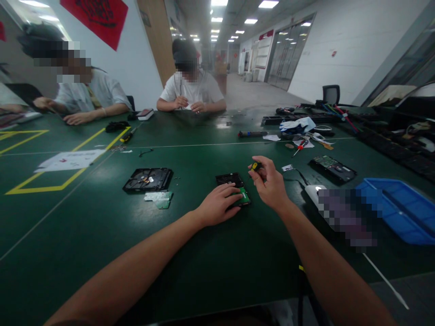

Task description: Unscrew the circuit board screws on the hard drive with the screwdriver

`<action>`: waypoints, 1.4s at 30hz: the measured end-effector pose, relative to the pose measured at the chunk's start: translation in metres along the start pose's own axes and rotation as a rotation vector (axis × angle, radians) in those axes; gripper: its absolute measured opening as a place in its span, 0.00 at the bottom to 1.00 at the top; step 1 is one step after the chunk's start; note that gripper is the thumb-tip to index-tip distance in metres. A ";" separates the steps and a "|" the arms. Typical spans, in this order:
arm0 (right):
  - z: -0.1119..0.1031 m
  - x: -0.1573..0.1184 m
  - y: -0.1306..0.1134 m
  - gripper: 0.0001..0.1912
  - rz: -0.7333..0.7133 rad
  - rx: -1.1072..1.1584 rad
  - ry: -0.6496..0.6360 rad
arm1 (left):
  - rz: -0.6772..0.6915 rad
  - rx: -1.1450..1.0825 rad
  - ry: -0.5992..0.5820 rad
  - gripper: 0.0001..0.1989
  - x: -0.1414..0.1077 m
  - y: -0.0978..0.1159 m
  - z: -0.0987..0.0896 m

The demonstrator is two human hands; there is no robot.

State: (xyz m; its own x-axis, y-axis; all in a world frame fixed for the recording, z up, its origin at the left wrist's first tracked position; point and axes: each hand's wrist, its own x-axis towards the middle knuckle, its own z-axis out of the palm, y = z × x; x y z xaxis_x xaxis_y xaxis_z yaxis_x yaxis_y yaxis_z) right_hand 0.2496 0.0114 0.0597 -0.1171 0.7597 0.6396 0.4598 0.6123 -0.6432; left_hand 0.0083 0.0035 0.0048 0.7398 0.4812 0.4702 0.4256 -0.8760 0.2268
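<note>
1. Bare forearms (142, 259) are reaching over the green table (217, 267).
2. The open left hand (219, 206) is resting on a hard drive (245, 198).
3. The right hand (271, 183) is pinching a yellow-and-black tool (255, 166) beside it.

Drive (244, 195) is a small black unit with a green board showing, lying flat and partly covered by the left hand (217, 204). Screwdriver's (256, 166) black and yellow, pinched in the right hand (272, 186), can't really make out the shaft.
</note>
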 end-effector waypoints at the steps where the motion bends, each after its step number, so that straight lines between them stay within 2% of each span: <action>1: 0.000 0.000 0.002 0.24 -0.009 -0.025 0.022 | 0.000 0.000 -0.001 0.21 0.000 0.000 0.000; 6: 0.001 0.000 0.002 0.26 -0.042 -0.135 0.091 | -0.005 -0.015 0.002 0.20 0.001 0.001 -0.001; 14: -0.002 0.006 -0.013 0.20 -0.173 -0.261 0.127 | -0.012 -0.019 -0.008 0.21 0.001 0.001 -0.001; 21: 0.002 0.005 -0.010 0.22 -0.147 -0.348 0.263 | -0.006 0.004 -0.006 0.21 0.000 0.000 0.000; 24: 0.004 0.004 -0.009 0.23 -0.147 -0.332 0.244 | -0.003 0.000 0.000 0.21 0.000 0.000 0.000; 34: 0.004 0.001 -0.004 0.25 -0.122 -0.097 0.069 | -0.008 -0.006 0.000 0.21 0.001 0.001 -0.001; 42: 0.005 0.002 -0.010 0.24 -0.185 -0.260 0.150 | -0.008 -0.006 0.001 0.21 0.001 0.001 -0.001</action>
State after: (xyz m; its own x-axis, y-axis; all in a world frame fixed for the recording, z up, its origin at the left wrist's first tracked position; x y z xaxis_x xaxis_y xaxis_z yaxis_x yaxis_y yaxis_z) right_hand 0.2407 0.0085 0.0654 -0.0983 0.5886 0.8024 0.6540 0.6459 -0.3937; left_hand 0.0088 0.0030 0.0058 0.7361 0.4881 0.4689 0.4285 -0.8723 0.2354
